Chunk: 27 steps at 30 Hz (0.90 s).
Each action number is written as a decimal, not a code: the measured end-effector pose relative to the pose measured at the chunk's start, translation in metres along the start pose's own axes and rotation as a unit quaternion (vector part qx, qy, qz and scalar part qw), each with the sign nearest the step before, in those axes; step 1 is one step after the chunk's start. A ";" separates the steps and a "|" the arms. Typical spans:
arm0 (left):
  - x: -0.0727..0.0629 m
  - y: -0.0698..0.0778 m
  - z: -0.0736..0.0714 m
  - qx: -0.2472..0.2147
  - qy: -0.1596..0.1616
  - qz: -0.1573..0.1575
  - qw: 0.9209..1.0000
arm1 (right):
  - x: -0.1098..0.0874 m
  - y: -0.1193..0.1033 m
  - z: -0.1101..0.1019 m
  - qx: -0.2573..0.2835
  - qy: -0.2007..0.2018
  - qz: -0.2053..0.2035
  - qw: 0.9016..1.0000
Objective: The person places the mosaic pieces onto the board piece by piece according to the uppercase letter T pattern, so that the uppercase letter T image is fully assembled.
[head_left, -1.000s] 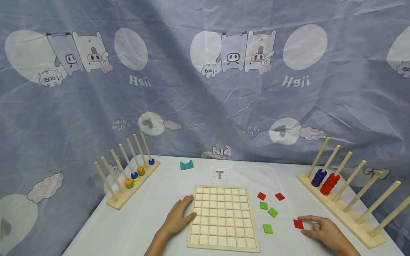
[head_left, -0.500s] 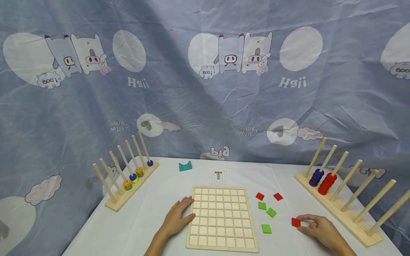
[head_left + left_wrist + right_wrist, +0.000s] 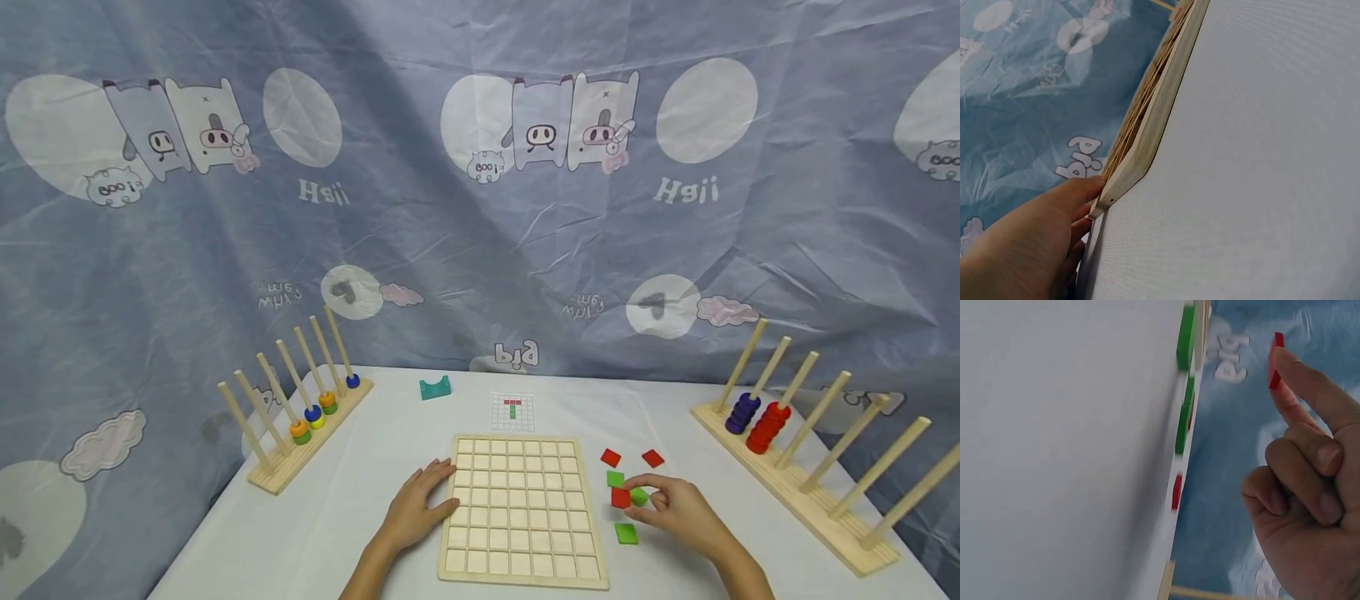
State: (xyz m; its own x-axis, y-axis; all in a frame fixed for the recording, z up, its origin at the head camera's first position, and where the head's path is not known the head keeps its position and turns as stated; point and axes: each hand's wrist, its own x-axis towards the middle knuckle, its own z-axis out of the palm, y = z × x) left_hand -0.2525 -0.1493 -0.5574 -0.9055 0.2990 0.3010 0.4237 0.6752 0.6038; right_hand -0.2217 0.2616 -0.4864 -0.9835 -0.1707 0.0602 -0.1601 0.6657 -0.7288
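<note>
My right hand (image 3: 684,515) pinches a red square tile (image 3: 620,497) between thumb and index finger, just right of the wooden grid board (image 3: 523,581). In the right wrist view the red tile (image 3: 1275,360) is raised off the table at the fingertips, the other fingers curled into the palm. Partly behind that hand lies a green tile (image 3: 639,497); another green tile (image 3: 615,479) is just beyond the held one, and a third green tile (image 3: 626,534) lies nearer. My left hand (image 3: 412,512) rests on the board's left edge, thumb and fingers spread along it.
Two red tiles, one left (image 3: 611,457) and one right (image 3: 653,458), lie farther back. A pattern card (image 3: 513,412) sits beyond the board, near a teal notched block (image 3: 435,387). Wooden peg racks with rings stand left (image 3: 273,482) and right (image 3: 862,560).
My right hand has carried the red tile leftward from near the right rack, over the green tiles towards the board. The left hand stays on the board's edge.
</note>
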 end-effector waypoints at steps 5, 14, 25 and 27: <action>-0.002 0.000 0.000 -0.002 0.003 0.004 1.000 | 0.010 -0.024 0.025 0.031 -0.020 -0.080 0.996; 0.000 0.002 -0.001 -0.003 0.006 0.010 1.000 | 0.035 -0.056 0.056 0.024 0.010 -0.108 0.994; 0.000 0.003 -0.002 0.003 0.002 0.004 1.000 | 0.073 -0.075 0.060 0.026 0.065 -0.088 0.994; 0.000 0.003 -0.002 0.003 0.002 0.002 1.000 | 0.079 -0.077 0.060 0.022 0.063 -0.089 0.994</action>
State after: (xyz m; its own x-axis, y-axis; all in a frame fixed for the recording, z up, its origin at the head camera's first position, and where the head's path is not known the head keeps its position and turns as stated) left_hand -0.2512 -0.1490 -0.5543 -0.9040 0.2990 0.3055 0.4265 0.6789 0.5976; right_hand -0.2817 0.1536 -0.4666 -0.9432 -0.1880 0.2738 -0.3310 0.6011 -0.7274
